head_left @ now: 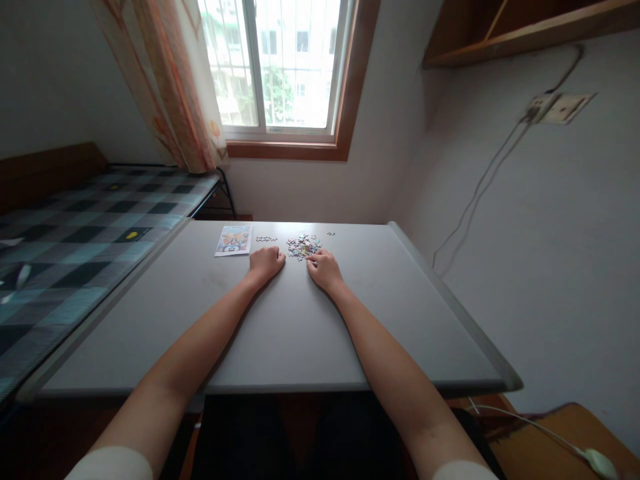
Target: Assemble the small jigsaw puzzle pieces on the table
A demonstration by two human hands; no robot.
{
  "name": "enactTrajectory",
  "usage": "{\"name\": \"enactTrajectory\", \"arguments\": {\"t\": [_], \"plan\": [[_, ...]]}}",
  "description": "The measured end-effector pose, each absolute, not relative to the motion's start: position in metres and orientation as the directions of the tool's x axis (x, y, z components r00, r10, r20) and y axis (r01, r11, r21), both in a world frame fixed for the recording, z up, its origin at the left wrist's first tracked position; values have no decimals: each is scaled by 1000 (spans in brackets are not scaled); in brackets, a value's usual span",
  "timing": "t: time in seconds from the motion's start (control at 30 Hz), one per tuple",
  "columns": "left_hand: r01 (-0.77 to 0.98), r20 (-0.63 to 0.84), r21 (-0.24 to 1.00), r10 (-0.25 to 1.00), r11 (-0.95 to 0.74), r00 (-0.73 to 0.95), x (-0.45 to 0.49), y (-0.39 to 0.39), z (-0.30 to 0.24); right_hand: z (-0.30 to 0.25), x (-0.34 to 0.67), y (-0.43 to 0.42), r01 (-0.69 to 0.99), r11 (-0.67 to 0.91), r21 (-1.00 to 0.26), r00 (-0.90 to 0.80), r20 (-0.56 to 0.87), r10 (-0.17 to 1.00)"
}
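A pile of small multicoloured jigsaw puzzle pieces (pixel 301 246) lies near the far side of the grey table (pixel 295 333). My right hand (pixel 325 268) is at the pile's near right edge, thumb and fingers pinched on what looks like a puzzle piece. Left of the pile, my left hand (pixel 267 261) rests on the tabletop in a loose fist; no piece shows in it. Just beyond that fist is a short row of joined pieces (pixel 266 239). A printed colour picture sheet (pixel 234 241) lies flat to its left. A few loose pieces (pixel 331 233) sit apart, right of the pile.
A bed with a checked cover (pixel 120 207) stands along the table's left side. Beyond the table are a window (pixel 295 67) and a curtain (pixel 175 87). On the right wall, cords hang from a socket (pixel 560 108). A wooden shelf (pixel 530 33) is above it.
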State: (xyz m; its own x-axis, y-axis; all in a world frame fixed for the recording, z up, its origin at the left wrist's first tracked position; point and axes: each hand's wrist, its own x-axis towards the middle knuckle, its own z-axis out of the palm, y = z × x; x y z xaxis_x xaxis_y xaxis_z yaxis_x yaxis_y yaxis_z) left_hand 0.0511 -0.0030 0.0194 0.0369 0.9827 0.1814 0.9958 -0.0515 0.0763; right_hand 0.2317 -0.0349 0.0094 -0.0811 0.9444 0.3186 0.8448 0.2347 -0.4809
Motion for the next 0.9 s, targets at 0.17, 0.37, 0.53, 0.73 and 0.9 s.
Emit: {"name": "enactTrajectory", "arguments": {"t": [0.17, 0.37, 0.53, 0.73, 0.9], "plan": [[996, 168, 75, 985, -51, 37, 50, -3, 20, 8, 236, -31, 841, 166, -514, 4, 314, 949], [996, 169, 74, 985, -53, 39, 51, -4, 21, 9, 245, -29, 868, 25, -497, 124, 266, 956], [995, 159, 83, 986, -52, 38, 52, -5, 23, 11, 244, -32, 888, 19, -459, 102, 239, 966], [995, 128, 91, 991, -41, 29, 52, -7, 26, 12, 242, -34, 887, 27, -460, 82, 216, 973], [995, 146, 83, 989, -51, 39, 52, -5, 24, 12, 242, -33, 883, 26, -468, 91, 225, 970]]}}
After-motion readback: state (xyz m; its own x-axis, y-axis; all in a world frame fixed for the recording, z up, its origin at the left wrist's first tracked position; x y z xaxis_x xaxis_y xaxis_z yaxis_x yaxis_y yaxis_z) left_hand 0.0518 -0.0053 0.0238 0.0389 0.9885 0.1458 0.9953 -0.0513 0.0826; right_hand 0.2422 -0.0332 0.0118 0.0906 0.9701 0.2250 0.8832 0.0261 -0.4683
